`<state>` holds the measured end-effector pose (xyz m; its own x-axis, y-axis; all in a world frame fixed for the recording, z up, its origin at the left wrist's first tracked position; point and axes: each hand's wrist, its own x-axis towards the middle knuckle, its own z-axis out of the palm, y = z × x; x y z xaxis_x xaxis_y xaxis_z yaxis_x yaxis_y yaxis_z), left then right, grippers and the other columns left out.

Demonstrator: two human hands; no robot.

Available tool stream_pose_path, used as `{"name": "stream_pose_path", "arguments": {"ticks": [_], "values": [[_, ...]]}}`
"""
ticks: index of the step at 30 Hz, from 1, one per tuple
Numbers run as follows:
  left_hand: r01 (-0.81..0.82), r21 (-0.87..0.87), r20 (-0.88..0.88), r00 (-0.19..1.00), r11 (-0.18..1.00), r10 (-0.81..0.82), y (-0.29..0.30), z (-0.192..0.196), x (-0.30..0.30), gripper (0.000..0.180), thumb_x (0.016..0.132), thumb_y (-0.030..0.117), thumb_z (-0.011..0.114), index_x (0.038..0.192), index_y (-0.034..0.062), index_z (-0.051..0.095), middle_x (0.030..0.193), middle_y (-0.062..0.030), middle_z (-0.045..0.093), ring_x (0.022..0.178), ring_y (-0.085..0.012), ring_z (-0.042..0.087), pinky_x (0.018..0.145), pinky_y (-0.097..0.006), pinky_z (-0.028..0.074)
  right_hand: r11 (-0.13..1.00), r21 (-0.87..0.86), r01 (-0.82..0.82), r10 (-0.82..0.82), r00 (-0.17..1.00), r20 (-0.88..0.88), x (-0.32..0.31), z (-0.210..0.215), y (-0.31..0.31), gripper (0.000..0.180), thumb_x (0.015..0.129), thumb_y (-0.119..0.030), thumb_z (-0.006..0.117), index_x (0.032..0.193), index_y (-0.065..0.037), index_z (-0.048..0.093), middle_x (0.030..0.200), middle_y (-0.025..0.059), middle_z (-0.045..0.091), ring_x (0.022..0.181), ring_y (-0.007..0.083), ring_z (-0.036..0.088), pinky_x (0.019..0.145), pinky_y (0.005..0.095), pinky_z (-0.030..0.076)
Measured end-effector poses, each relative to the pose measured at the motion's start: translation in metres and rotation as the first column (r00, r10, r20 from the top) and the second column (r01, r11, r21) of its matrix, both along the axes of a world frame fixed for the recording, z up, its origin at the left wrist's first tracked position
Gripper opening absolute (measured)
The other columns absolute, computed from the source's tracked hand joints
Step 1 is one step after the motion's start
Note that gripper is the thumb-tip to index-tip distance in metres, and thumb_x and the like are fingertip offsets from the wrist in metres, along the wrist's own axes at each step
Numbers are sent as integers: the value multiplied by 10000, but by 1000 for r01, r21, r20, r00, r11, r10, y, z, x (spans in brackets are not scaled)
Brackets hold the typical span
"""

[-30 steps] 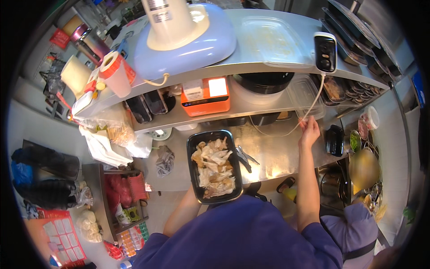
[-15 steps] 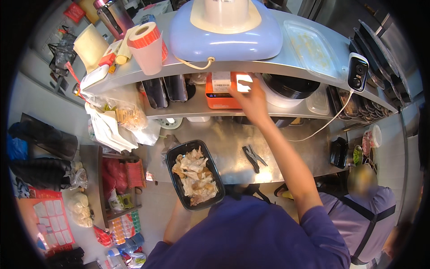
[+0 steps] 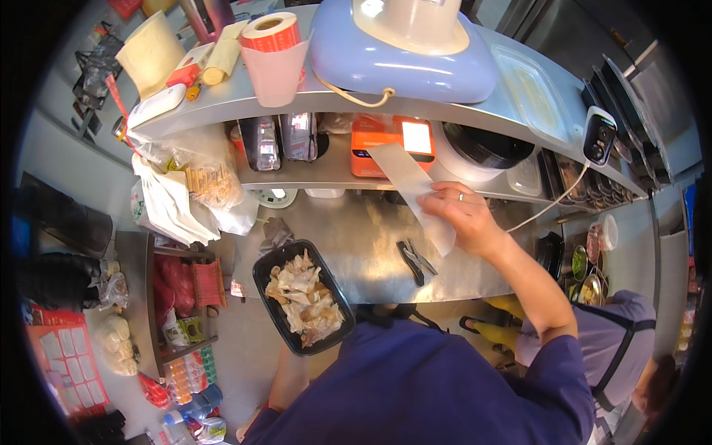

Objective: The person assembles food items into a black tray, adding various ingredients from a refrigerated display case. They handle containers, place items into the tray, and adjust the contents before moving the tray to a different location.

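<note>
A black plastic container (image 3: 343,326) holds pale cooked meat pieces, perhaps chicken (image 3: 305,298). It rests on my left hand (image 3: 291,365), whose fingers are hidden underneath; only the wrist and forearm show. Between thumb and fingers of my right hand (image 3: 463,213), a long whitish paper strip (image 3: 406,178) is pinched. Its far end passes in front of an orange label printer (image 3: 378,135) with a lit screen on the lower shelf; I cannot tell if they are still joined. Below that hand, a pair of pliers (image 3: 414,261) lies on the steel counter (image 3: 363,256).
The upper shelf carries a blue-based appliance (image 3: 400,67), a label roll (image 3: 273,33) on a pinkish cup and a clear lid (image 3: 523,81). A white camera (image 3: 599,137) with a cable hangs at its right edge. A co-worker (image 3: 615,334) bends down at the right.
My right hand has come away from the printer's screen, down and to the right, and now grips a paper strip. The container has shifted slightly left in view.
</note>
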<state>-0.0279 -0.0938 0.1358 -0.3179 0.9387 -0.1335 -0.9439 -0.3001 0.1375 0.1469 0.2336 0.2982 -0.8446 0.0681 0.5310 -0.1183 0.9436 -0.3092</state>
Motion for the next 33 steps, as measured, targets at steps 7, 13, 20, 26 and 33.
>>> {"name": "stream_pose_path", "arguments": {"ticks": [7,13,20,26,33], "values": [[14,-15,-9,1000,1000,-14,14,-4,-15,782,936,622,479,1483,75,363,1458,-151,464,1349,-342,432,1122,-552,345,822,-467,327,-346,937,46,76,-37,2,245,765,-25,715,1000,-26,643,863,94,724,848,204,703,838,349,538],[175,-31,-25,984,984,-176,52,4,-1,786,934,626,476,1482,73,365,1461,-151,462,1349,-345,431,1126,-549,338,205,-976,76,-660,747,-80,30,5,98,381,717,21,774,1079,18,652,979,110,704,876,204,684,772,331,539],[421,35,-50,906,906,-419,117,18,34,791,933,631,473,1482,71,366,1464,-150,459,1349,-348,430,1131,-546,330,284,-183,941,-949,249,-194,27,-33,202,507,841,-253,691,1269,-16,557,1305,206,577,1217,380,536,1041,405,419],[618,163,-68,785,769,-616,175,36,97,796,932,635,470,1481,69,367,1466,-150,457,1349,-351,429,1136,-543,323,601,-190,776,-793,548,-267,93,-6,17,499,828,-145,722,1255,27,529,1401,262,461,1213,458,519,1001,440,456],[890,94,-132,455,446,-881,178,58,268,801,930,640,467,1481,67,369,1470,-149,454,1349,-354,428,1141,-540,315,-254,-967,3,-677,714,180,295,-73,-275,636,1010,-338,550,1510,-73,261,1292,84,563,1061,187,596,917,364,507]]}}
